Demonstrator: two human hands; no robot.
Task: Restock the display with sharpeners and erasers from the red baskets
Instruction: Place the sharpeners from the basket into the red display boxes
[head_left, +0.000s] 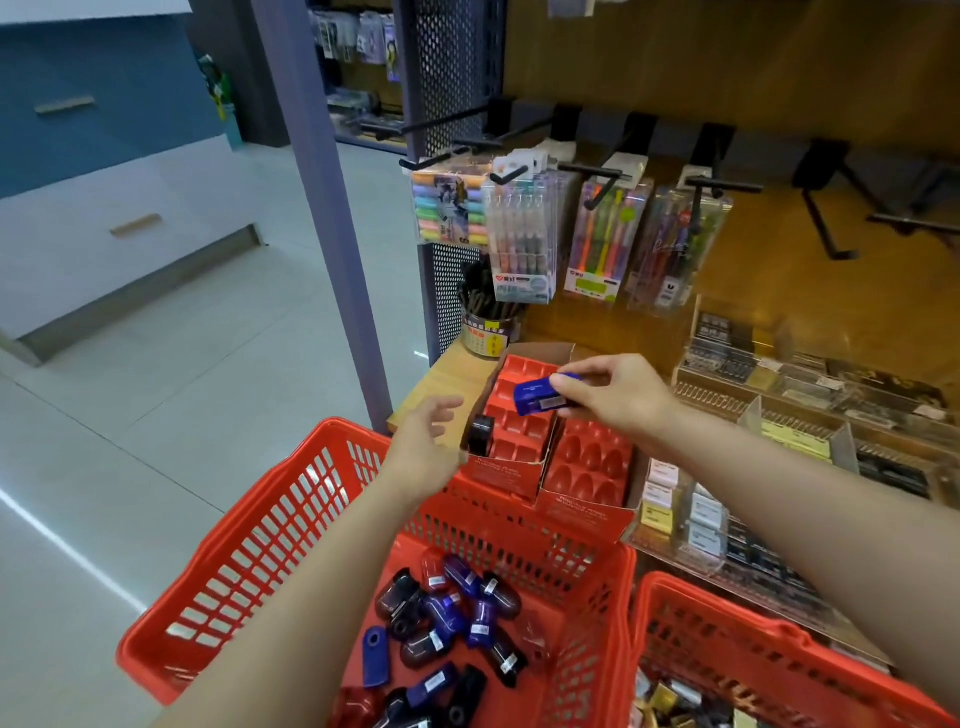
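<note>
Above red tray (519, 415), labelled blue sharpener (540, 397)

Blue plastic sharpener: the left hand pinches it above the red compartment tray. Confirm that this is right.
Wrong hand. The head view shows the right hand pinching the blue plastic sharpener above the red compartment tray; the left hand is open and holds nothing.

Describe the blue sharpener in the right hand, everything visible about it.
The blue sharpener is a small, rounded-rectangular piece of glossy translucent-looking plastic, deep blue, with a pale barcode label on its lower side. It lies roughly level, slightly tilted, in the air above the red compartment tray in the left display box. The right hand pinches its right end between thumb and fingers; nothing else touches it. Its left end is free.
</note>
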